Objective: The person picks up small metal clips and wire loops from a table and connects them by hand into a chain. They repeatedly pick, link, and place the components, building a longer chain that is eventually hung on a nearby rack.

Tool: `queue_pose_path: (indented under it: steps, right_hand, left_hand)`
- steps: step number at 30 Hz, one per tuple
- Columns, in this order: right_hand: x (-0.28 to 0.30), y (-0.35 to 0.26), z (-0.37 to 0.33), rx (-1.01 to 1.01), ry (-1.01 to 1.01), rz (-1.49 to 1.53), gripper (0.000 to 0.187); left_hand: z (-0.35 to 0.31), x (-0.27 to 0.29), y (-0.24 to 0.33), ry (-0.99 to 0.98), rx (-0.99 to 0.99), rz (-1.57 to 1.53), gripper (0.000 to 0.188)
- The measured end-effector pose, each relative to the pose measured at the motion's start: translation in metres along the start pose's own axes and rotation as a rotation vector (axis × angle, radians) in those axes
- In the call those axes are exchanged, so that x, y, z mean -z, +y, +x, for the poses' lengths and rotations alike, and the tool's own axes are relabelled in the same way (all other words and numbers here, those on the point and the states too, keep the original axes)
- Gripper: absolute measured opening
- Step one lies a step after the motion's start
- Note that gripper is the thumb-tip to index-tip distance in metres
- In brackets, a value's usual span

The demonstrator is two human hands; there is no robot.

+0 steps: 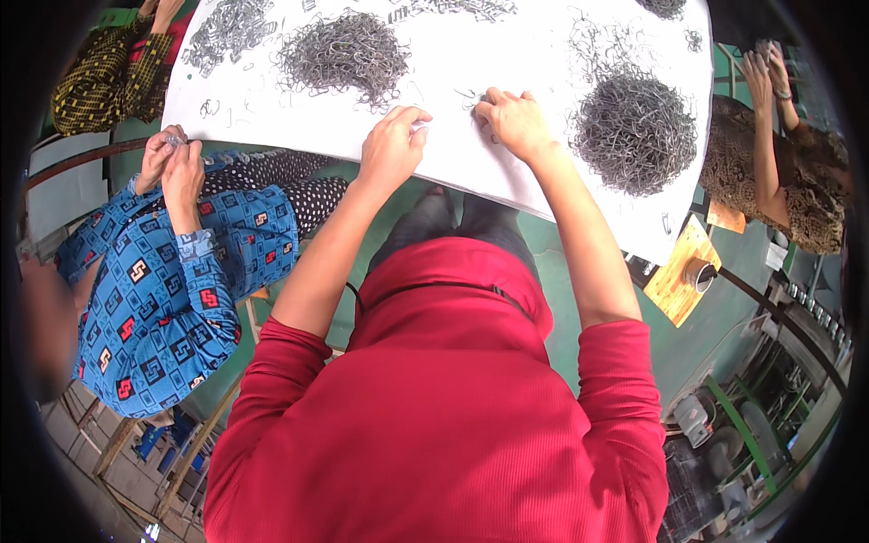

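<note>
Currently, our white surface: strewn with bent dark metal wire pieces, hook-like in outline; we take the middle of the view as the clock's centre.
Our bare left hand: between 11 and 12 o'clock, at the near edge, thumb and forefinger drawn close together; we cannot tell whether anything small sits between them.
Our bare right hand: at 1 o'clock, back upward, fingers curled down toward the surface; they hide what is beneath, so we cannot tell whether a piece is grasped.
Loose dark wire pieces: near 12 o'clock, just beside the right hand's fingertips.
Tangled heaps: a rounded dark wire heap at 11 o'clock, beyond the left hand, and a denser dark wire heap at 2 o'clock.
Done and left: near 12 o'clock at the far side, grey metal pieces look ranged in short rows, perhaps already handled; both heaps lie jumbled, so we judge that much is left.
Neighbour at 10 o'clock: a co-worker in a blue patterned shirt, both hands raised together around a small greyish item.
</note>
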State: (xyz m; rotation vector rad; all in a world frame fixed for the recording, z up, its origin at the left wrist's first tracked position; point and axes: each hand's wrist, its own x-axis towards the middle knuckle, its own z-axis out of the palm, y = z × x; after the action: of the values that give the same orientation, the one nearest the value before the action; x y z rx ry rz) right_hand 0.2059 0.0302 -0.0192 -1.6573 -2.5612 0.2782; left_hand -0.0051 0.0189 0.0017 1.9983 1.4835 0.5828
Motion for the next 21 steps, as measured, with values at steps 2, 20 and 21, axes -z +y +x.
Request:
queue_pose_path:
  steps: [2, 20, 21]
  right_hand:
    - [-0.004, 0.006, 0.001, 0.061, 0.004, 0.051, 0.014]
    - [0.044, 0.065, -0.211, -0.926, 0.329, 1.432, 0.011]
    - [0.037, 0.075, -0.234, -0.989, 0.476, 1.353, 0.010]
  left_hand:
    - [0.000, -0.001, -0.001, -0.017, 0.036, -0.022, 0.017]
    - [0.039, -0.045, 0.046, -0.206, -0.157, -0.087, 0.017]
    - [0.041, -0.046, 0.048, -0.217, -0.162, -0.081, 0.017]
